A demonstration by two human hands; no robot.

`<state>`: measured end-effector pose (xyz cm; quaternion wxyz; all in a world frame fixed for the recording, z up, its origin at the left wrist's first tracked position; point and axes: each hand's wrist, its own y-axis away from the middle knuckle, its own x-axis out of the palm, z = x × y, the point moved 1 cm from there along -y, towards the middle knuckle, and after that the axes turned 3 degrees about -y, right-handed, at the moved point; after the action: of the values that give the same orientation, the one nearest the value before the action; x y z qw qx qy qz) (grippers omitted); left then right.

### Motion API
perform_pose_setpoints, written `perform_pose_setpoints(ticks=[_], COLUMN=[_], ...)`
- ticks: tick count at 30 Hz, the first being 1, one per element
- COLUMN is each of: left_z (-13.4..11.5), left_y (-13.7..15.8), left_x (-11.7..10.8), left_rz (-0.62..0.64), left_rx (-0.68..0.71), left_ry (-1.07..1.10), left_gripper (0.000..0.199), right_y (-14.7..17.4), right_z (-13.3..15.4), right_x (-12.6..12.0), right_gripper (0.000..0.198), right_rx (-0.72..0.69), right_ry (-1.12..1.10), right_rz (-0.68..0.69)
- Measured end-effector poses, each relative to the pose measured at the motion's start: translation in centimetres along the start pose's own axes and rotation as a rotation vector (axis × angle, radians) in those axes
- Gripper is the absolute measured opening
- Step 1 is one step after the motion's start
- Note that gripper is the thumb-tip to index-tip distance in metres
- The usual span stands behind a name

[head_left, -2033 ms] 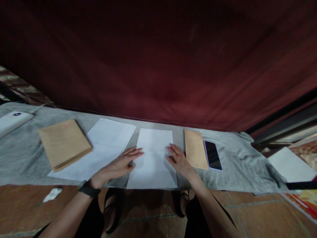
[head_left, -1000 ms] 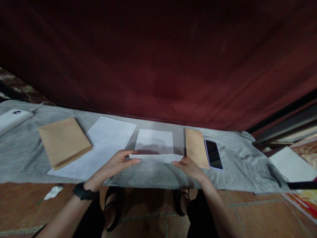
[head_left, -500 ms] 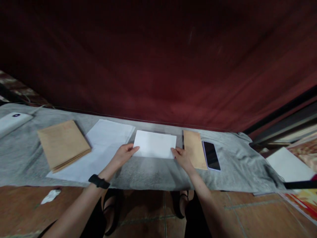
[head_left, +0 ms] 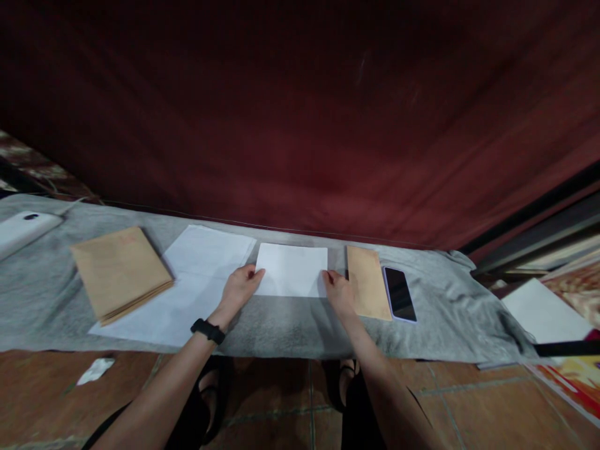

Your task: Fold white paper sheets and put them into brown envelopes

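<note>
A white sheet of paper (head_left: 291,270), apparently folded, is stretched between my hands over the grey cloth. My left hand (head_left: 240,287), with a black band on the wrist, pinches its left edge between thumb and fingers. At the opposite edge, my right hand (head_left: 338,291) pinches the paper the same way. Just right of that hand lies a brown envelope (head_left: 369,284). Larger white sheets (head_left: 206,259) spread out to the left of my left hand, partly under a stack of brown envelopes (head_left: 119,269).
A phone (head_left: 400,294) with a dark screen lies right of the single envelope. At the far left is a white device (head_left: 25,231) with a cord. The grey cloth (head_left: 285,331) ends in front at my legs. A dark red curtain (head_left: 300,125) hangs behind.
The paper now looks narrower, its right edge having shifted left. My right hand has moved slightly left with it, and my left forearm has swung inward. The things around them stay put.
</note>
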<state>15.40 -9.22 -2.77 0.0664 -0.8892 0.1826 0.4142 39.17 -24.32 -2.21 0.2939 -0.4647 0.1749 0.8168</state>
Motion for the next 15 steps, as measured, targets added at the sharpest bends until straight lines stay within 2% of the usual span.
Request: perform_pose_setpoints(ticks=[7, 15], left_z=[-0.8, -1.3], left_y=[-0.2, 0.9], left_x=[-0.4, -0.8], left_rz=[0.042, 0.119], left_rx=[-0.068, -0.098], left_ry=[-0.142, -0.275], left_gripper=[0.030, 0.028], right_y=[0.0, 0.8], right_z=[1.3, 0.7], right_x=[-0.3, 0.4], right_gripper=[0.037, 0.033], right_rx=[0.033, 0.012], right_ry=[0.150, 0.278], right_rz=[0.030, 0.014])
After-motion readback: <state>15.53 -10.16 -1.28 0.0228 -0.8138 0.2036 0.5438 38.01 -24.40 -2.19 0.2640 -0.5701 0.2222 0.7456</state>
